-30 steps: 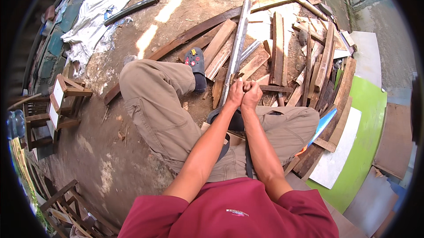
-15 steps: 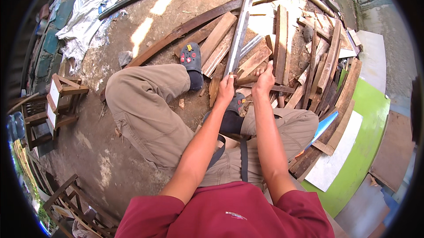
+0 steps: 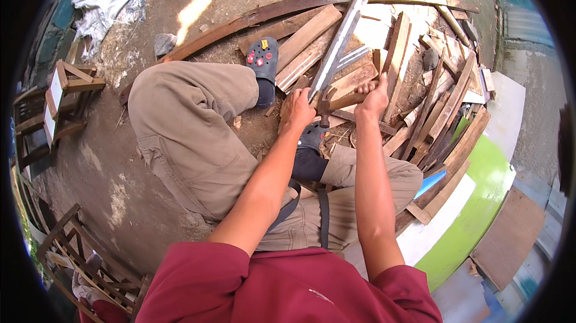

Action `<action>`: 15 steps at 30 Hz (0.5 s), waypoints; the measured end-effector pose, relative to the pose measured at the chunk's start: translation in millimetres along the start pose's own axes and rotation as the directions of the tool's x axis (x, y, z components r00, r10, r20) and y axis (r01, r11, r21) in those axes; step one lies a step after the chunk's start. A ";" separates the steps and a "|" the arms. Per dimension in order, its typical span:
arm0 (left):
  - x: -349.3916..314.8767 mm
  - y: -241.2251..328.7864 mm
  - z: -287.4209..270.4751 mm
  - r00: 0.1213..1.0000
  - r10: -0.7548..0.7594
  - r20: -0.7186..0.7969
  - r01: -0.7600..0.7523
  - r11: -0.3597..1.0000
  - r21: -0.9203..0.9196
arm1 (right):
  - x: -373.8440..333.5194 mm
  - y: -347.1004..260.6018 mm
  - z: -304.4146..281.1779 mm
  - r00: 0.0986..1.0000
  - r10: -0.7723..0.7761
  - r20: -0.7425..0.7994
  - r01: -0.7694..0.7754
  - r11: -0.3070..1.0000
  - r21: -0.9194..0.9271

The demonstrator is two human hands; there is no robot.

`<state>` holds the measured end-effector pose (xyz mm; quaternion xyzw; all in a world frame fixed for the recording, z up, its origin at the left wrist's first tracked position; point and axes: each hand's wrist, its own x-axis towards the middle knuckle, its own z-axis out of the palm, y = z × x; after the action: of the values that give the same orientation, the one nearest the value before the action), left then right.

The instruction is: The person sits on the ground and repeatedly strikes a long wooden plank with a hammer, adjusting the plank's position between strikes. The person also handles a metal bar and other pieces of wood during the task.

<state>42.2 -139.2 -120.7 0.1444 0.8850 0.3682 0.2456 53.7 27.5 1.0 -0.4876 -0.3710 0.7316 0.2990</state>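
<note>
My left hand [image 3: 296, 109] is closed around the near end of a long wooden batten [image 3: 341, 38] with dark and whitish painted faces. The batten slants away from me, its far end over a long brown plank. In my right hand [image 3: 374, 98] is a hammer [image 3: 344, 101], gripped by its wooden handle. The dark hammer head lies just right of my left fingers, beside the batten's near end; whether it touches the wood I cannot tell. My left fingertips are partly hidden behind the hand.
My clogged feet [image 3: 262, 59] stand beside the batten. Timber offcuts [image 3: 447, 104] pile up ahead and to the right, with a blue saw blade [image 3: 429, 184] among them. A green and white panel [image 3: 480, 203] lies at the right. Wooden frames [image 3: 63, 104] stand at the left, near white cloth [image 3: 105, 8].
My left hand has shifted left and down along the batten's near end. The hammer head now shows clearly beside it, with my right hand slightly farther right. The whole view has shifted a little.
</note>
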 end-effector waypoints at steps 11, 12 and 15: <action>-27.7 19.7 20.1 0.858 -0.430 0.281 0.495 0.838 -0.228 | -70.7 34.2 -12.4 0.981 -0.132 -0.142 0.150 0.980 0.131; -26.8 15.8 15.9 0.851 -0.445 0.278 0.506 0.838 -0.205 | -72.4 32.3 -12.1 0.980 -0.111 -0.167 0.137 0.979 0.153; -22.7 1.2 13.4 0.868 -0.459 0.192 0.489 0.857 -0.163 | -68.9 29.1 -26.2 0.971 -0.076 -0.225 0.133 0.959 0.249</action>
<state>68.6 -140.5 -120.6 -0.0780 0.8299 0.3742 0.4065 99.9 -36.9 4.1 -0.4991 -0.2622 0.7006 0.4373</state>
